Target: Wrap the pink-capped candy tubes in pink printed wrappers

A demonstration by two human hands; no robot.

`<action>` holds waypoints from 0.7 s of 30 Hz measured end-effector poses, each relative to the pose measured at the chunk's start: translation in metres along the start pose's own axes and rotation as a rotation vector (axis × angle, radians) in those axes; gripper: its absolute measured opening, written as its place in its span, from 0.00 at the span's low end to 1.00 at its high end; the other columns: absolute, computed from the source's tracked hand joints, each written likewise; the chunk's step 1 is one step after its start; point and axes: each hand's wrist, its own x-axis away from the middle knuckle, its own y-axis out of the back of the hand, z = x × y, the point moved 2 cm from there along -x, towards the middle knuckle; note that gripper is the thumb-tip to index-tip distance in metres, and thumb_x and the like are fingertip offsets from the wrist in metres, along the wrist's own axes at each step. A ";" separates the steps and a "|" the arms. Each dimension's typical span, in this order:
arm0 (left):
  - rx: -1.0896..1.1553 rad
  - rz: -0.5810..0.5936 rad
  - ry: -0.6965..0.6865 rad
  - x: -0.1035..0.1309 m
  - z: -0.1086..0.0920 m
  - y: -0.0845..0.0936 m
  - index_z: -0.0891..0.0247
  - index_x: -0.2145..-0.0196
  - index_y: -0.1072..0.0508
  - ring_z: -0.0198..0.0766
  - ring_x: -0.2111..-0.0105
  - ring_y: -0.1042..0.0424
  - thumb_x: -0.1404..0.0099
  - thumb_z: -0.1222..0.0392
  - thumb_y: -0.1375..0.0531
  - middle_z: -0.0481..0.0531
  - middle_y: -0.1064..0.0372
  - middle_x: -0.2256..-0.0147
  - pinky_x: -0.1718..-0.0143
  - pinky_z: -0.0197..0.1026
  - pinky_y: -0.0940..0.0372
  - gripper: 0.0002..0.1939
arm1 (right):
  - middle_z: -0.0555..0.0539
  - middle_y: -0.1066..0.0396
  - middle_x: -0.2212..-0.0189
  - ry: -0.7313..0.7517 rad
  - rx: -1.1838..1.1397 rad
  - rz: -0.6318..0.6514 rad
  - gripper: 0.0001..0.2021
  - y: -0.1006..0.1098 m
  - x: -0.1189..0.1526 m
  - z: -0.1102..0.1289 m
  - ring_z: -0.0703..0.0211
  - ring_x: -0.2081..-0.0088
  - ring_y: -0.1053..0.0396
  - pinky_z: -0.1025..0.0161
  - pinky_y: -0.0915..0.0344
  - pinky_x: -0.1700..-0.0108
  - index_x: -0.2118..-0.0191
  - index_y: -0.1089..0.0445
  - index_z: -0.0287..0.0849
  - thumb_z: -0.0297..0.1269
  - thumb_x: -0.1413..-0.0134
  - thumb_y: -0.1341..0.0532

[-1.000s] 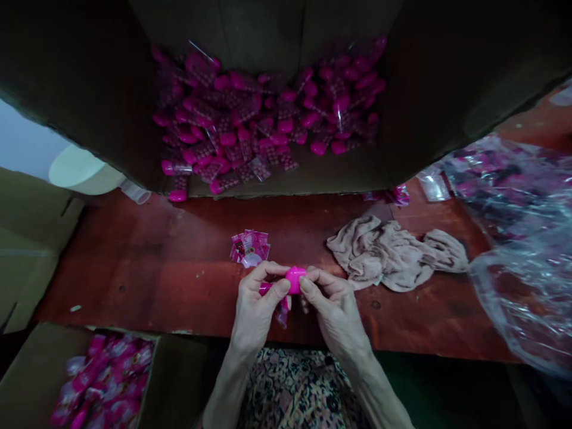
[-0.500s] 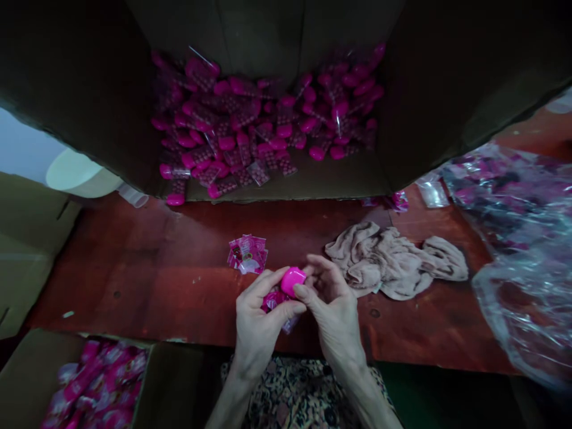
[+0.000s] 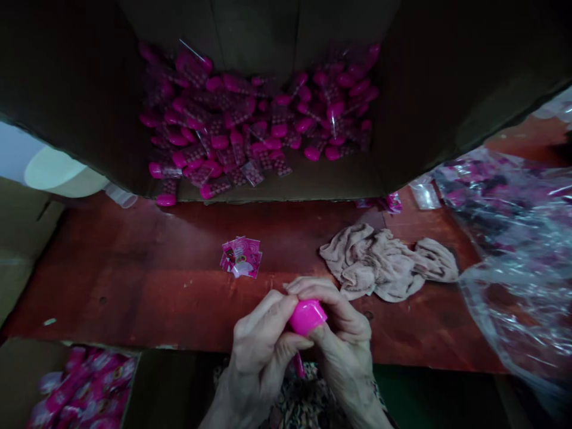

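Note:
Over the table's near edge, my left hand (image 3: pixel 268 342) and my right hand (image 3: pixel 342 333) meet around a glossy, rounded pink plastic cap (image 3: pixel 307 317). Fingers and thumbs of both hands press on it from either side. A narrow pink piece (image 3: pixel 298 364) shows below, between the palms; whether it joins the cap is hidden. Beyond my left hand lies a small fanned stack of pink printed cards (image 3: pixel 241 257). The crumpled beige cloth (image 3: pixel 386 262) is close to my right hand, on its far right side.
A large cardboard box (image 3: pixel 330 190) opens toward me, holding many pink-capped clear packets (image 3: pixel 235 134). Lower left, another box contains pink wrapped pieces (image 3: pixel 87 387). Clear plastic bags (image 3: pixel 531 262) cover the right side. A whitish tub (image 3: pixel 62 173) stands at the left of the reddish table (image 3: pixel 147 286).
Both hands have come lower and nearer my body with the pink cap. It is turned differently, and my right fingers now wrap over its far side. The view has shifted slightly.

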 end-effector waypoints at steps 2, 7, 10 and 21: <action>-0.001 -0.010 0.072 -0.002 0.005 -0.001 0.56 0.55 0.27 0.36 0.74 0.36 0.43 0.70 0.41 0.50 0.35 0.73 0.74 0.36 0.38 0.18 | 0.48 0.31 0.65 -0.005 0.015 -0.008 0.07 -0.001 -0.001 -0.004 0.55 0.60 0.34 0.60 0.36 0.56 0.62 0.28 0.49 0.42 0.49 0.38; 0.055 -0.228 0.354 -0.003 0.024 0.002 0.54 0.63 0.22 0.38 0.67 0.29 0.48 0.66 0.36 0.48 0.26 0.68 0.65 0.35 0.34 0.14 | 0.47 0.30 0.60 -0.035 0.129 0.012 0.08 -0.002 -0.015 -0.008 0.56 0.56 0.33 0.61 0.35 0.54 0.61 0.28 0.49 0.36 0.49 0.38; 0.151 -0.321 0.480 -0.004 0.030 0.006 0.52 0.60 0.24 0.35 0.70 0.28 0.50 0.65 0.35 0.47 0.26 0.67 0.67 0.34 0.33 0.18 | 0.47 0.29 0.60 -0.044 0.228 0.023 0.09 -0.002 -0.022 -0.003 0.56 0.57 0.32 0.63 0.33 0.55 0.62 0.27 0.48 0.32 0.52 0.36; -0.083 -0.413 0.271 -0.091 0.035 0.071 0.66 0.63 0.24 0.35 0.72 0.30 0.44 0.57 0.41 0.52 0.27 0.73 0.70 0.35 0.36 0.13 | 0.47 0.28 0.60 -0.279 0.112 -0.088 0.16 0.027 -0.025 -0.014 0.60 0.61 0.30 0.64 0.33 0.56 0.54 0.30 0.46 0.41 0.51 0.36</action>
